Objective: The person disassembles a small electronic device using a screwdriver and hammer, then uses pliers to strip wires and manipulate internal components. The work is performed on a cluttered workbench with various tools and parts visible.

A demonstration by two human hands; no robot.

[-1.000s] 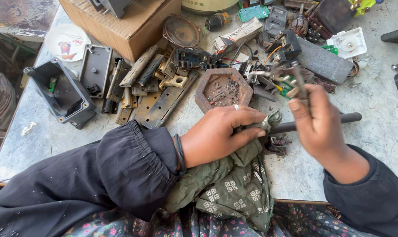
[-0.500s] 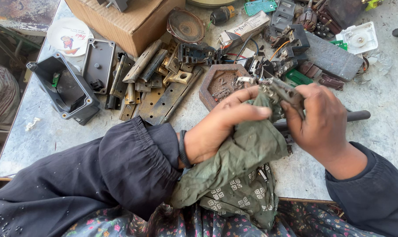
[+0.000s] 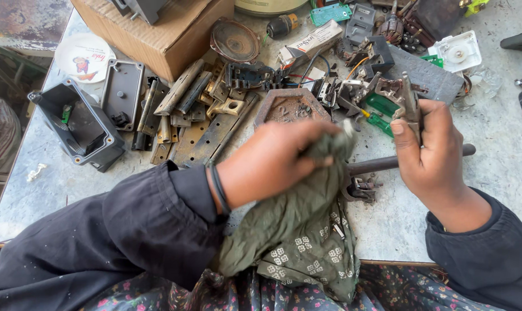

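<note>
Left hand (image 3: 272,161): closed on a bunched olive-green cloth (image 3: 298,230) with a pale printed pattern; the cloth hung over the near edge of the grey worktop (image 3: 491,138).

Right hand (image 3: 431,155): fingers wrapped around a small rusty metal part (image 3: 409,103), held upright above the worktop, just right of the cloth.

Beneath both hands: 1 dark rod (image 3: 411,161), lying flat.

Beyond the hands: 1 hexagonal rusty casting (image 3: 290,106), brass strips (image 3: 183,92), 1 open black box (image 3: 79,124), 1 cardboard box (image 3: 157,29), 1 green-handled screwdriver (image 3: 382,124).
</note>
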